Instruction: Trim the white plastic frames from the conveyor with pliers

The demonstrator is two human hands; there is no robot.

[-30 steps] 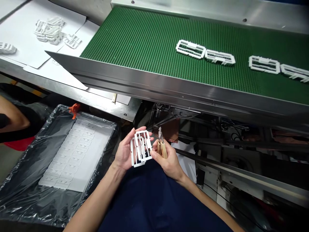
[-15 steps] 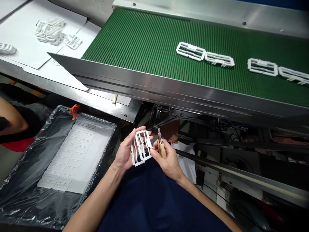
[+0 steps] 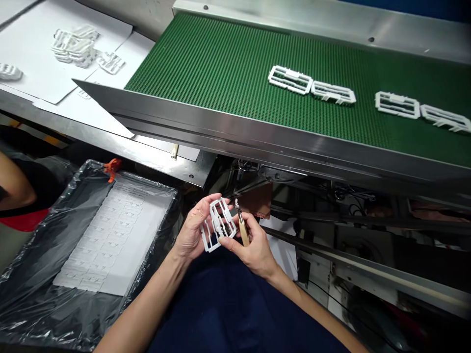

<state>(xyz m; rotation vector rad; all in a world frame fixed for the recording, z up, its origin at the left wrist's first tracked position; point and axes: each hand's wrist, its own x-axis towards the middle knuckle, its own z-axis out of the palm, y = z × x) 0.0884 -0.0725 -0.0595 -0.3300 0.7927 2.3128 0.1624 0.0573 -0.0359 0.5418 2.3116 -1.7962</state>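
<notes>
Two white plastic frames (image 3: 218, 224) overlap in front of my body, one tilted over the other. My left hand (image 3: 193, 228) holds them from the left, its fingers behind them. My right hand (image 3: 253, 244) grips the beige-handled cutter (image 3: 243, 229), whose metal tip points up and away. The thumb of my right hand also presses on the lower part of the frames. More white frames (image 3: 290, 80) lie in linked pairs on the green conveyor belt (image 3: 206, 59).
A plastic-lined bin (image 3: 33, 274) with rows of white parts (image 3: 106, 235) stands at the left. Stacked white pieces (image 3: 75, 46) lie on paper at the upper left. The conveyor's metal edge (image 3: 257, 135) runs beyond my hands. A person's arm (image 3: 14, 181) shows at far left.
The upper frame has turned and shifted on the other one in my hands. My right thumb has moved left onto the frames, and the cutter has tilted left.
</notes>
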